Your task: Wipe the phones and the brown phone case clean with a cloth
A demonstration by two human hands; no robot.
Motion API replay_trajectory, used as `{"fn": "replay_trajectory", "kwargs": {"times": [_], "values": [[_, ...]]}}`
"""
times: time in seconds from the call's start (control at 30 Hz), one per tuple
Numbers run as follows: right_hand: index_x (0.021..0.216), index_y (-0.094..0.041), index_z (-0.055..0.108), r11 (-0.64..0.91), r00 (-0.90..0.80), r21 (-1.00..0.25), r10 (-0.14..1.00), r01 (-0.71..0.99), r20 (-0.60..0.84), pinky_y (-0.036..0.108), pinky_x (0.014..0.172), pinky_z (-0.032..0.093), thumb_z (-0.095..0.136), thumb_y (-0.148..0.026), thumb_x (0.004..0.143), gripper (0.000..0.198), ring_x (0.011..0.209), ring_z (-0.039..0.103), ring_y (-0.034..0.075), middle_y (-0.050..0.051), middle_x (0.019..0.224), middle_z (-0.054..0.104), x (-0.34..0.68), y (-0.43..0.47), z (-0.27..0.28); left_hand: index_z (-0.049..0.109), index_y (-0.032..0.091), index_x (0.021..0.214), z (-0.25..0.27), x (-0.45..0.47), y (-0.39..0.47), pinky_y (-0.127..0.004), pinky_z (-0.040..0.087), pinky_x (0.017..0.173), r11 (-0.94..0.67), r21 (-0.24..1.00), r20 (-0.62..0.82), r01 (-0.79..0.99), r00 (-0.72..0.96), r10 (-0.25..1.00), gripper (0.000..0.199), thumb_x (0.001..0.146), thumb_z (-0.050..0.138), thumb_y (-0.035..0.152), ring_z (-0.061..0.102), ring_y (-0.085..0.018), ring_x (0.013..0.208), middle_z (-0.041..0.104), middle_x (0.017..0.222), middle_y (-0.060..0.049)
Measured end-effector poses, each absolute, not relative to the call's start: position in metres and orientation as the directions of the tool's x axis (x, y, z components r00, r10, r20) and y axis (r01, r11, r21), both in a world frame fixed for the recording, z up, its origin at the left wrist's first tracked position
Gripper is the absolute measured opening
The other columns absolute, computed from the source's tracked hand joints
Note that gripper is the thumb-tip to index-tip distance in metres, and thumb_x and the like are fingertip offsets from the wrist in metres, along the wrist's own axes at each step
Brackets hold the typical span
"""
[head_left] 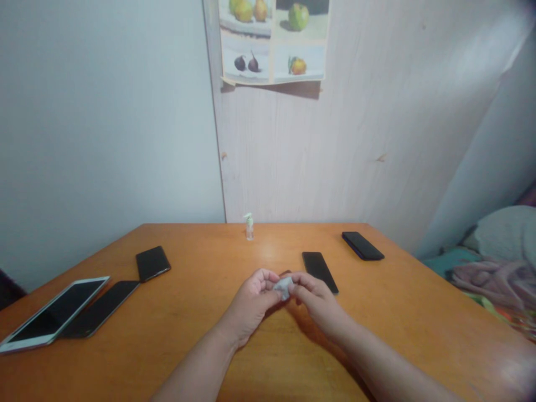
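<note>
Between my two hands, just above the wooden table (201,312), is a small crumpled whitish-grey piece, like a wipe or cloth (283,287). My left hand (257,296) pinches its left side between thumb and fingers. On the other side, the fingertips of my right hand (312,293) grip it too. A black phone (319,271) lies flat on the table just beyond my right hand. Part of a reddish-brown item or shadow shows behind the fingertips; I cannot tell which.
A small clear pump bottle (249,228) stands near the back edge. At the right back lies another dark phone (362,245). On the left are a small black device (153,263), a white-framed tablet (58,312) and a dark slab (103,310) touching it. Bedding (502,268) is piled beyond the right edge.
</note>
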State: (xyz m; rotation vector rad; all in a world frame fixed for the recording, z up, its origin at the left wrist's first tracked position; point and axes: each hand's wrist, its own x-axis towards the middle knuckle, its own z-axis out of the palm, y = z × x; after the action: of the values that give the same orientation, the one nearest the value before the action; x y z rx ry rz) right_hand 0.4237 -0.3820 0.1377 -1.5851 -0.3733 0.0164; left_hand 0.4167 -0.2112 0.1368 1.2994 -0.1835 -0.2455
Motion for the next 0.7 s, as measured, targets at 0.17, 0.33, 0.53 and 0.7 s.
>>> {"fn": "replay_trajectory", "kwargs": {"times": [0.17,0.33,0.53,0.7], "values": [[0.077,-0.018,0.065,0.057,0.951,-0.988,0.267,0.144,0.154,0.025,0.056,0.034,0.066,-0.038,0.082,0.021,0.059,0.045,0.011,0.0,0.066,0.059,0.4229,-0.3832,0.1368,0.049,0.019,0.101,0.1377,0.416,-0.2115,-0.028,0.047,0.076,0.291,0.951,-0.021,0.106,0.959,-0.283,0.035,0.075,0.073,0.022,0.065,-0.016,0.082,0.065,0.088,-0.002],[0.076,-0.017,0.064,0.143,0.947,-0.983,0.284,0.116,0.153,0.026,0.058,0.034,0.066,-0.04,0.084,0.024,0.06,0.047,0.011,0.001,0.067,0.06,0.4212,-0.3834,0.1361,0.051,0.02,0.093,0.1343,0.4182,-0.2135,-0.021,0.044,0.066,0.153,0.988,0.044,-0.033,0.996,-0.073,0.031,0.072,0.074,0.025,0.055,-0.01,0.07,0.055,0.078,0.004],[0.074,-0.017,0.063,0.142,0.943,-0.979,0.282,0.144,0.179,0.027,0.06,0.035,0.065,-0.041,0.085,0.026,0.062,0.049,0.012,0.001,0.068,0.06,0.4212,-0.3828,0.1386,0.052,0.018,0.08,0.13,0.4225,-0.2128,-0.02,0.038,0.058,0.032,0.997,0.075,-0.074,0.997,-0.012,0.027,0.073,0.074,0.033,0.047,-0.009,0.059,0.052,0.065,0.006],[0.072,-0.018,0.062,0.118,0.943,-0.982,0.284,0.144,0.173,0.027,0.06,0.036,0.065,-0.042,0.084,0.027,0.063,0.048,0.013,0.001,0.069,0.06,0.4204,-0.3826,0.1385,0.06,0.015,0.086,0.128,0.4221,-0.2157,-0.024,0.044,0.066,0.167,0.985,-0.006,0.036,0.984,-0.177,0.025,0.075,0.073,0.033,0.058,-0.013,0.069,0.065,0.077,-0.003]]}}
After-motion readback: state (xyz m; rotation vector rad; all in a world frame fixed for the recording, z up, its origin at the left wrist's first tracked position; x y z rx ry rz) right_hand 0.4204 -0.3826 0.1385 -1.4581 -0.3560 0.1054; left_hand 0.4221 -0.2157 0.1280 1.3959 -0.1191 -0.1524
